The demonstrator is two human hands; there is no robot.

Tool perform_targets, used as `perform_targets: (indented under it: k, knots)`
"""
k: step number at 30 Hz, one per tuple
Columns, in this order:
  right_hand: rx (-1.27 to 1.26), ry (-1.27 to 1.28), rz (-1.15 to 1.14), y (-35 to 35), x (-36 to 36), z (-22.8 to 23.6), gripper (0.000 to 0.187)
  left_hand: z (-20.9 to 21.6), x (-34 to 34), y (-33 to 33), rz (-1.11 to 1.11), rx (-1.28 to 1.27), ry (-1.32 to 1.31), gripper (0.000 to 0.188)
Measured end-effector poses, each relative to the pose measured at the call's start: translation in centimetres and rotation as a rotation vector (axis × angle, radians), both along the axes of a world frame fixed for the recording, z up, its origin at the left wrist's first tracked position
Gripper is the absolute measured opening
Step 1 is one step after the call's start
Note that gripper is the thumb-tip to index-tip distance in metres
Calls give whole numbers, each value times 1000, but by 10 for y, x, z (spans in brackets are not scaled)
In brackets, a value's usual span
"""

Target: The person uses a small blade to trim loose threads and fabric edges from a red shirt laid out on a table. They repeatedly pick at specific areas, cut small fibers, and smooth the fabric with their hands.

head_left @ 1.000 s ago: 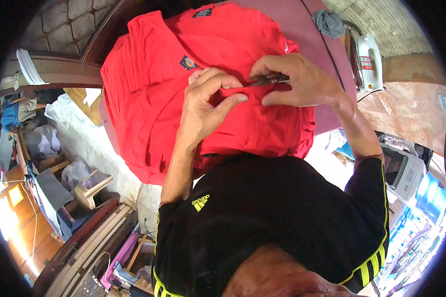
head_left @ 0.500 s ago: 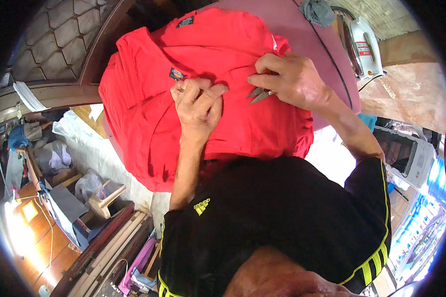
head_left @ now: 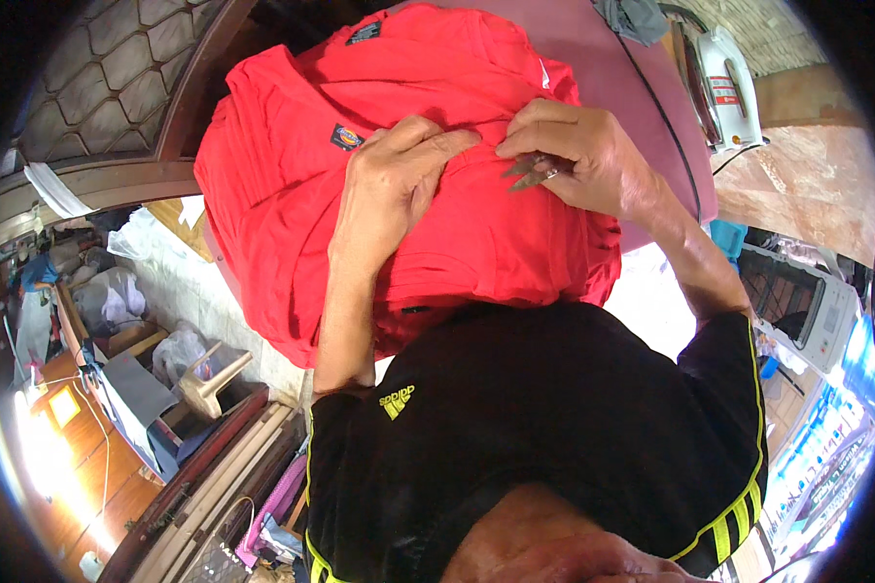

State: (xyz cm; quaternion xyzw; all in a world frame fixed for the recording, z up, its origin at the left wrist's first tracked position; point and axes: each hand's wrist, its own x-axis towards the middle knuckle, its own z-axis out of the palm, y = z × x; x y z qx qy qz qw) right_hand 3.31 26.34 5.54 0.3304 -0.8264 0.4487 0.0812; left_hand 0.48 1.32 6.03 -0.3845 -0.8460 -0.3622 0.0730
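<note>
A pile of red shirts (head_left: 292,209) lies bunched up, with a dark neck label (head_left: 346,137) on the upper garment and another dark label at the far edge. My left hand (head_left: 384,189) is closed in a pinch on the red cloth, just right of the nearer label. Held in my right hand (head_left: 593,155) is a small pair of metal snips (head_left: 527,177), their pointed blades sticking out toward the left. The thumb and forefinger of that hand meet at the cloth, a short gap from my left fingertips. My palm hides the snips' handles.
Under the shirts is a pink padded board (head_left: 574,53), crossed by a black cord (head_left: 642,87). A white iron (head_left: 731,87) stands at the far right, beside a grey cloth (head_left: 632,17). Wooden poles (head_left: 214,496) and plastic bags (head_left: 180,355) crowd the lower left.
My left hand has moved right toward the right hand, its fingers now stretched further along the cloth. My right hand has shifted slightly, and the snips have turned a little in it.
</note>
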Motion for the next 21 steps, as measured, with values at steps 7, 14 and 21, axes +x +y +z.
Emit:
perform_targets:
  k: [7,14,21]
  knots:
    - [17,-162,-15,-2,5,15,27,-14,-3,5,24,122,-11,7]
    - [303,4,-30,-17,-1,20,21,-18,5,2,89,167,-30,6]
    - [439,48,-5,-28,-6,23,24,-23,8,-2,92,196,46,6]
